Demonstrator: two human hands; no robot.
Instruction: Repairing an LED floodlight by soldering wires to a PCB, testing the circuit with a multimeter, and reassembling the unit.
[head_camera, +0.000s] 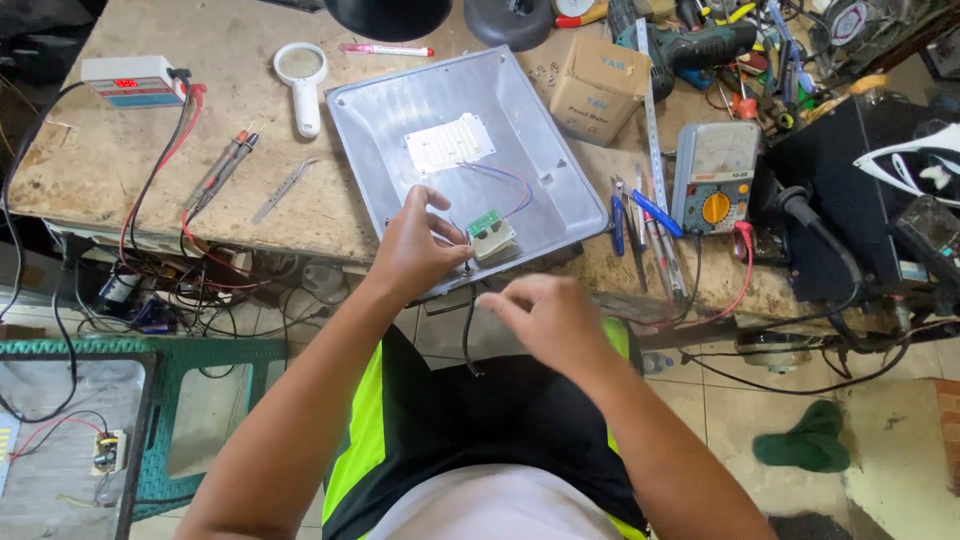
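A shallow grey metal lamp housing (545, 165) lies on the workbench with a white LED board (449, 143) at its centre. Thin blue and white wires run from the board to a small green driver module (491, 235) near the housing's front edge. My left hand (415, 245) rests on that edge and pinches the small part and wire next to the module. My right hand (540, 315) hovers just below the bench edge, fingers loosely curled around a black cable (467, 335) that hangs from the housing; the grip itself is blurred.
A magnifying glass (303, 80), tweezers (283, 190), red probe leads (222, 170) and a small power supply (133, 80) lie left. A cardboard box (598, 90), steel ruler (655, 130), pliers (620, 215) and analogue multimeter (714, 178) sit right. A drill and tools crowd the back right.
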